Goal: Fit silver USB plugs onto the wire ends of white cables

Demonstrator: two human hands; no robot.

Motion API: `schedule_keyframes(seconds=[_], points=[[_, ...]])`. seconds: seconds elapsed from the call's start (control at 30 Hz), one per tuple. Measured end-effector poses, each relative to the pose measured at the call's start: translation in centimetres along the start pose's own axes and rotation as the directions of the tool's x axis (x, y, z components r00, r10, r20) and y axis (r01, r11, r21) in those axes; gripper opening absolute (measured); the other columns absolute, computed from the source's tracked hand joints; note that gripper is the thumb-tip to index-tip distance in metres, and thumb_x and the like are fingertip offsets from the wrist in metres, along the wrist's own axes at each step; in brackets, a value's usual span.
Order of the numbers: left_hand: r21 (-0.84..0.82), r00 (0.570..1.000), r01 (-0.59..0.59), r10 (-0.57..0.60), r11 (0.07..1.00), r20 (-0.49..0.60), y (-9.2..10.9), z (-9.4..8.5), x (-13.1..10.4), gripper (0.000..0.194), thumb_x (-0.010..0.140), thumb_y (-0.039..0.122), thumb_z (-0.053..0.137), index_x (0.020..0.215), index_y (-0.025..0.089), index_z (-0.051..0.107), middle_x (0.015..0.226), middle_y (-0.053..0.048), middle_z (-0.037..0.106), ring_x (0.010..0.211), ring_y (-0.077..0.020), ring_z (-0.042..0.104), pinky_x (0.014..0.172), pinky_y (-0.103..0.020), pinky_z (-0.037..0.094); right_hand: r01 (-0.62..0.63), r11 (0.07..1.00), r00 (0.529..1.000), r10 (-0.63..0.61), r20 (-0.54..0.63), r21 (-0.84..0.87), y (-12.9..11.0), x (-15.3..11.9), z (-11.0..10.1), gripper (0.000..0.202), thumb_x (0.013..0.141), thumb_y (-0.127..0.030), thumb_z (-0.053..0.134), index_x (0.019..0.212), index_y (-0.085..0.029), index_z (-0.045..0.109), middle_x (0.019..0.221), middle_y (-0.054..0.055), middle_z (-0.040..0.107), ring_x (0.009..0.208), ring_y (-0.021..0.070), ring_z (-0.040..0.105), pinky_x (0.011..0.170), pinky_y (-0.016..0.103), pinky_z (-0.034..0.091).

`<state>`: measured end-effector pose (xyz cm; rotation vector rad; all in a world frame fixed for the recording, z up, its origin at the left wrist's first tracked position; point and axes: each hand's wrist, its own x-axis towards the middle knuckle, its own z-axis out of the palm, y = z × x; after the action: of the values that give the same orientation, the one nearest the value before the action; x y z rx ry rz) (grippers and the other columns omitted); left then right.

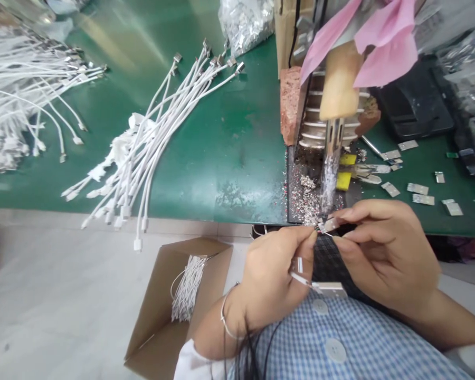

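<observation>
My left hand (279, 269) is closed, thumb and forefinger pinched at the work spot. A short white cable (300, 278) runs out under its fingers, with a flat metal USB connector (329, 289) at its end in front of the shirt. My right hand (388, 253) is closed, its fingertips on a small silver USB connector (331, 224). The two hands' fingertips nearly meet there. Right above them points the crusted tip of a soldering iron (329, 184), its wooden handle upward. The exact contact between tip, wire and connector is too small to tell.
White USB cables (170, 121) lie bundled on the green table (237, 158), a larger cable pile (27, 100) at far left. Loose connectors (417, 188) lie right of the iron's coil stand (312, 116). A cardboard box (150, 301) of cables stands below the table edge.
</observation>
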<state>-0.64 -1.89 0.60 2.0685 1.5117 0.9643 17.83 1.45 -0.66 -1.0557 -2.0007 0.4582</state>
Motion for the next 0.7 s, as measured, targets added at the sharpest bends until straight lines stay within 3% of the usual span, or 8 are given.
schedule_keyframes(seconds=[0.13,0.37,0.7], points=[[-0.009,1.000,0.016,-0.016,1.000,-0.018,0.11,-0.01,0.24,0.010,0.093,0.017,0.056,0.096,0.018,0.065,0.076,0.000,0.074,0.061,-0.0119,0.069,0.060,-0.021,0.055,0.025,0.999,0.999,-0.026,0.046,0.033,-0.17,0.24,-0.06,0.014,0.085,-0.012,0.060,0.087,-0.026,0.055,0.088,0.005,0.066,0.082,0.0193,0.067,0.067,0.033,0.059],[-0.024,0.999,0.024,-0.024,0.999,-0.032,0.25,0.13,0.60,0.009,0.092,0.016,0.058,0.097,0.017,0.065,0.075,0.000,0.074,0.057,-0.0107,0.067,0.061,-0.020,0.056,-0.033,0.995,0.998,0.038,-0.050,0.097,-0.60,0.05,0.30,0.018,0.083,-0.009,0.063,0.086,-0.025,0.057,0.092,0.006,0.067,0.085,0.0203,0.067,0.073,0.038,0.057],[-0.043,0.999,0.029,-0.030,0.999,-0.023,0.67,-0.31,1.05,0.007,0.092,0.017,0.058,0.093,0.018,0.065,0.071,0.001,0.073,0.052,-0.0093,0.065,0.057,-0.019,0.054,-0.031,0.993,0.997,0.039,-0.068,0.111,-0.65,0.39,0.39,0.017,0.083,-0.009,0.064,0.085,-0.025,0.058,0.093,0.005,0.066,0.086,0.0203,0.065,0.073,0.038,0.055]])
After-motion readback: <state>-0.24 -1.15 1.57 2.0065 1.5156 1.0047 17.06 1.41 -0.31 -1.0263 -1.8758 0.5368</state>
